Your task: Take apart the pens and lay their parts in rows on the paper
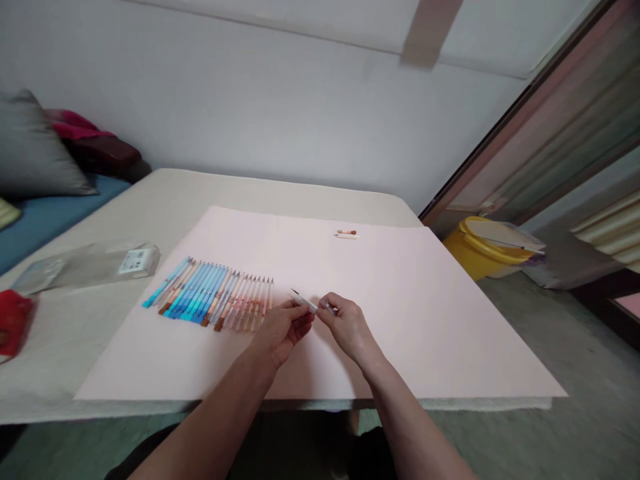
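My left hand (281,331) and my right hand (347,325) meet over a pale pink sheet (400,320), both pinched on one thin white pen (306,302). The left fingers grip its dark-tipped end, the right fingers its other end. To the left of my hands lies a row of several pens (213,297) side by side, blue ones on the left, clear and orange ones on the right. Two small pen parts (347,233) lie apart near the sheet's far edge.
The sheet covers a low cream table (150,200). A clear plastic packet (85,265) and a red object (13,320) lie at its left. A grey cushion (35,147) rests on blue bedding. A yellow bucket (475,252) stands on the floor, right.
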A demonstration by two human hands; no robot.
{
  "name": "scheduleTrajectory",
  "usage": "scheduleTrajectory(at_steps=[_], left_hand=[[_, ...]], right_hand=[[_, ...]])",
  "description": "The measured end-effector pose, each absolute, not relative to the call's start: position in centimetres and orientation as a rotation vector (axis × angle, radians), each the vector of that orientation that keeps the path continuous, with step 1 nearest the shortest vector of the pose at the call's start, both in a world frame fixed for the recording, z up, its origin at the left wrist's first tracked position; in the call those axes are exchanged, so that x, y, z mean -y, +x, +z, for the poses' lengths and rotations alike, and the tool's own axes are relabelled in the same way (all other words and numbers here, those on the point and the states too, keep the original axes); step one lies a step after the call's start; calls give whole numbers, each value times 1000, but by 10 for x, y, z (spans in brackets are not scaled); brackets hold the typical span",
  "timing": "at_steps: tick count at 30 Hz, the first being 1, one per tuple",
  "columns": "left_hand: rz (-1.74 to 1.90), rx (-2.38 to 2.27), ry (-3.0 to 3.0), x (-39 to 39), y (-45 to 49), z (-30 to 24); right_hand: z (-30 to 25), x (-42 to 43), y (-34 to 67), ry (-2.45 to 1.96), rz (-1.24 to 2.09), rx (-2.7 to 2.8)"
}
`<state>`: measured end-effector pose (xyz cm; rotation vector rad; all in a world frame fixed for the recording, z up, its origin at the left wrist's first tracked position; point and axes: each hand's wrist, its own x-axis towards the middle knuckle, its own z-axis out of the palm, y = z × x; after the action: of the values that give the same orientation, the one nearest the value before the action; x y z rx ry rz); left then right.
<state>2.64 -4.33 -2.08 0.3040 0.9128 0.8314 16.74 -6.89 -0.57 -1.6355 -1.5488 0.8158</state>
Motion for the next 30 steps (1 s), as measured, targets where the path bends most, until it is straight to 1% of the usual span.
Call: scheduleTrajectory(at_steps=[9,18,23,30], left_hand=[[883,-895,232,42,29,-23],[883,-917,181,46,30,-26],[856,-923,190,44,25,-21],[829,-934,210,42,25,-18]], right_hand=[[-13,66,168,-1576,900,1512],[-29,43,184,-1621,1087,1159],[-45,27,206,-1659,995,1033],[-63,16,230,-1783,839,1086]])
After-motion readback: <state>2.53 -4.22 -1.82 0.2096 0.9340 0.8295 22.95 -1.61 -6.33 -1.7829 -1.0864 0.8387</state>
